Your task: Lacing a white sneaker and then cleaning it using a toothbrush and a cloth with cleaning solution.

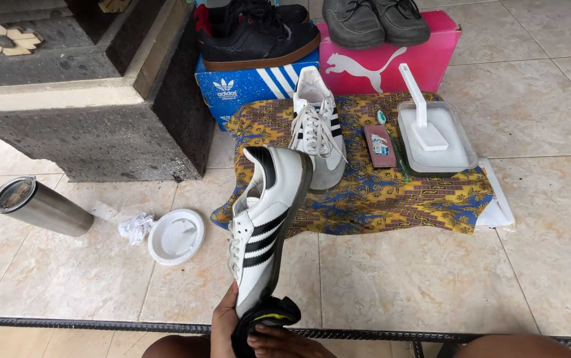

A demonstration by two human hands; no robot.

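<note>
**Up on end: white shoe pinched at the toe, heel thrown away from the hands**

Down at floor level first: pale tiled floor point(431, 278), wide and glossy, carrying everything. Spread across it, patterned yellow-and-blue cloth point(391, 199), with a second white shoe point(317, 126) lying laces-up on its near-left part, heel toward the blue box point(245, 83). Beside that, pink box point(391, 63) topped with grey shoes point(375, 20); black shoes point(259, 30) on the blue one. Further right on the cloth, clear tray point(461, 156) with a white brush point(423, 109) standing in it, well apart from the hands.

Now the main item: white shoe with black stripes point(265, 225), held above the tiles, long axis running from the toe at bottom centre up and slightly right to the heel over the cloth's edge. Sole edge facing right, stripes facing the camera.

Gripping at the toe end: left hand point(224, 325), fingers wrapped along the shoe's left side. Right hand point(279, 339) just below, fingers closed on a black cloth point(269, 317) pressed against the toe. Both hands touching the same end; heel well clear of either.

Off left: steel tumbler point(40, 207) on its side, white lid point(176, 237) near it.
</note>
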